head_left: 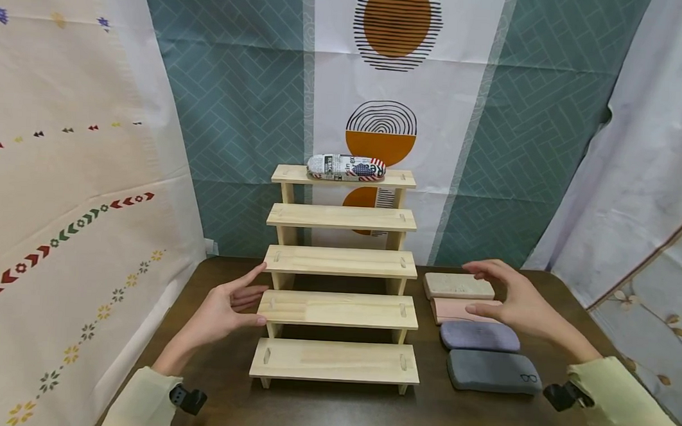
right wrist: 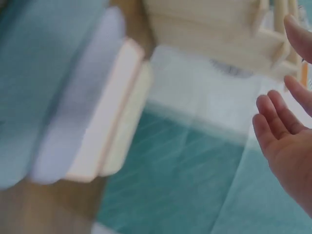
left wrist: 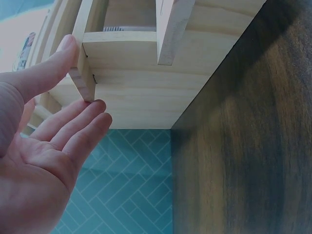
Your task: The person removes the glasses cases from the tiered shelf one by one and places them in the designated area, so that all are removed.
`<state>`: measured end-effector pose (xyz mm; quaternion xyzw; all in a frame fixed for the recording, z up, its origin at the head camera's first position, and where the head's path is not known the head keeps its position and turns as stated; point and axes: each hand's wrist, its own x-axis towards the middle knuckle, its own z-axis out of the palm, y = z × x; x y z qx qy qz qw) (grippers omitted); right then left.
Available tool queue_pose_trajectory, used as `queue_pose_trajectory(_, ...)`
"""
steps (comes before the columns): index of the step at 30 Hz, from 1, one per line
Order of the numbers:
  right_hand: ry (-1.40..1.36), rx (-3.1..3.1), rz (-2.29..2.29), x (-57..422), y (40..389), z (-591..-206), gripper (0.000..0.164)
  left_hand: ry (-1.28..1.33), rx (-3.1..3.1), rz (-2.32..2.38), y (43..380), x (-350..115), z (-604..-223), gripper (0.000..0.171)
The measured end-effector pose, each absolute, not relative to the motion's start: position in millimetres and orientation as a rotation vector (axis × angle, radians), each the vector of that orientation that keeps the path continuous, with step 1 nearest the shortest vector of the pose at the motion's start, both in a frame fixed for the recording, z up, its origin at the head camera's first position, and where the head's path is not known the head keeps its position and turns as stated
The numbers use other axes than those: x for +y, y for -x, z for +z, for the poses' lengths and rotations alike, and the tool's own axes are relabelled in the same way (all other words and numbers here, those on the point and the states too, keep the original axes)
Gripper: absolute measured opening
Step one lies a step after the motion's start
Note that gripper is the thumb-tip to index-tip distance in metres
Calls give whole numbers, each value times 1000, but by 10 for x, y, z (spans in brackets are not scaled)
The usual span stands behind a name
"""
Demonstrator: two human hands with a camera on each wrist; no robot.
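Note:
A tiered wooden stand (head_left: 338, 309) with several pale shelves stands mid-table. My left hand (head_left: 228, 307) is at its left side, fingers extended and fairly straight, the thumb touching a lower shelf's left end. In the left wrist view, the thumb and fingertips of that hand (left wrist: 53, 122) meet a shelf's end. My right hand (head_left: 507, 299) holds nothing, thumb and fingers spread apart, in the air by several glasses cases. These are a grey case (head_left: 491, 373), a purple case (head_left: 479, 336), a pink case (head_left: 448, 310) and a cream case (head_left: 450, 285). A newspaper-print case (head_left: 337, 167) lies on the top shelf.
The dark wooden table (head_left: 330, 418) runs back to a teal and white patterned curtain (head_left: 237, 104). A cream cloth (head_left: 77, 160) hangs on the left, a white cloth (head_left: 650, 158) on the right.

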<state>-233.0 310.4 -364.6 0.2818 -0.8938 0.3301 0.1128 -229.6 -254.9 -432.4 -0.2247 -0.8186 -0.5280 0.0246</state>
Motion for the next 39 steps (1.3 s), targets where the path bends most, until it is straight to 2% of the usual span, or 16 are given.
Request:
queue_pose_trajectory(15,-825,-2578,1068,2222,3150,-3001,63,689,-2529,-1653,2268,-2562,-4330,105)
queue_pose_trajectory(23,-802,-2586,1065,1908,3507,-2670,67,702,-2524,-1652,2257,-2552,-4313,105)
queue_pose_trajectory(32,-702,-2652,1089,1681,3843,-2523,71,697,-2521,-1656,2271,-2548,-4321,105)
queue_pose_trajectory(39,-713,-2677,1114,1534,3980,-2425,74,701,-2517,-1663,2278,-2561,-4322,105)
